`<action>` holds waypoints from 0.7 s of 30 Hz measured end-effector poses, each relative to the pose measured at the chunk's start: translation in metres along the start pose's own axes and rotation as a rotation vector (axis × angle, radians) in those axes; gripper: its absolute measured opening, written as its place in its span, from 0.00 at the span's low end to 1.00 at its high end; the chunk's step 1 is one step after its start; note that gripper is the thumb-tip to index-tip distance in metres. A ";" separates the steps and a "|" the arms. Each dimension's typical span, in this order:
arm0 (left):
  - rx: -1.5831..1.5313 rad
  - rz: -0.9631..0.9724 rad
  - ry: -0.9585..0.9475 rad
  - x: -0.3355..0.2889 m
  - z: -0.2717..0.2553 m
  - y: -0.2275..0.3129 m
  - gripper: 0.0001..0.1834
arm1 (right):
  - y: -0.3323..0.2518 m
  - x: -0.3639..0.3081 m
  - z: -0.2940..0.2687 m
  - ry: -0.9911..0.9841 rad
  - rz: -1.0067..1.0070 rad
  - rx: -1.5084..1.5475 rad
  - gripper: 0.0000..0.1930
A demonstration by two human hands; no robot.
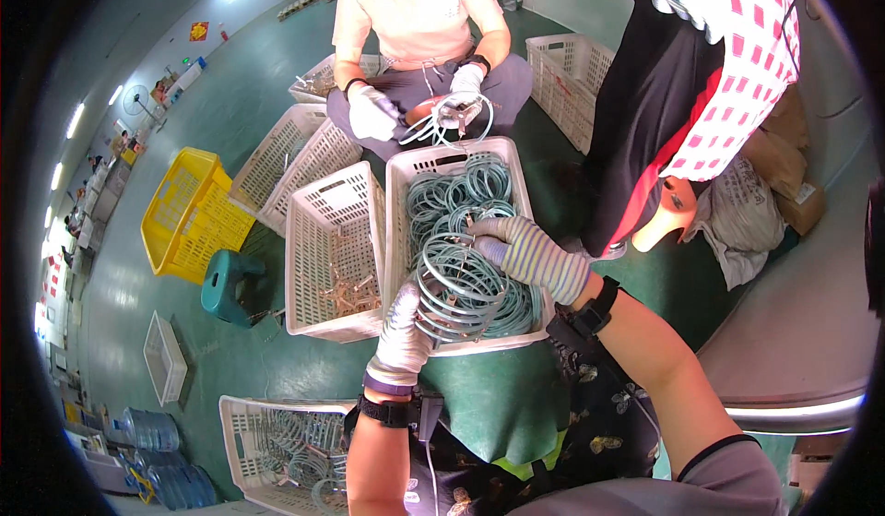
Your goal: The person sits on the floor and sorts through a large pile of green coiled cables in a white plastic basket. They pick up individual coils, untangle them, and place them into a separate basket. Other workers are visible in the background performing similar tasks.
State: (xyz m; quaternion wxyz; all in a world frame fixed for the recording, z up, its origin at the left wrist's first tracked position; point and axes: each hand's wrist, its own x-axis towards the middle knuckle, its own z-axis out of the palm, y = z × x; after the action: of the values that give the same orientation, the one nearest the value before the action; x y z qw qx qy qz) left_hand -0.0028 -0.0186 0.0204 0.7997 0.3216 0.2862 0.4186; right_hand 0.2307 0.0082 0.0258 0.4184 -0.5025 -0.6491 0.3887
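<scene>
My left hand (402, 339), in a striped glove, is closed around the near left side of a bundle of grey wire rings (458, 287). The bundle is above a white crate (489, 343) filled with more such rings (487, 180). My right hand (533, 256), gloved in yellow-and-purple stripes, has its thumb and fingers pinched at the bundle's upper right edge, by a small metal fitting. Exactly what its fingertips grip is partly hidden. Opposite me, a seated person's gloved hands (458, 108) hold a few similar rings (479, 121) over the far end of the crate.
A white crate with copper-coloured small parts (348, 281) adjoins on the left. Beyond it are more white crates (277, 152), a yellow basket (189, 212) and a teal stool (226, 285). Another ring-filled crate (241, 424) is at lower left. A person stands at right by an orange stool (671, 207).
</scene>
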 end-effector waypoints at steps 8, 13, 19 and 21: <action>0.011 0.009 0.046 -0.001 -0.013 -0.002 0.44 | 0.005 0.002 0.004 -0.092 0.213 0.167 0.14; -0.012 0.006 0.071 -0.006 -0.013 0.004 0.44 | -0.006 0.003 0.007 -0.093 0.292 0.207 0.14; -0.033 0.011 0.070 -0.005 -0.017 0.003 0.43 | -0.008 0.002 0.011 -0.014 0.314 0.292 0.14; -0.038 -0.006 0.053 -0.003 -0.021 0.001 0.44 | -0.002 0.001 0.016 0.045 0.296 0.299 0.14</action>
State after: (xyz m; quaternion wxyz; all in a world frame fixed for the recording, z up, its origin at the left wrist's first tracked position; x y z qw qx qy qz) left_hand -0.0202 -0.0152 0.0091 0.7991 0.2945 0.3002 0.4297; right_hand 0.2151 0.0079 0.0223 0.4411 -0.5332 -0.4936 0.5267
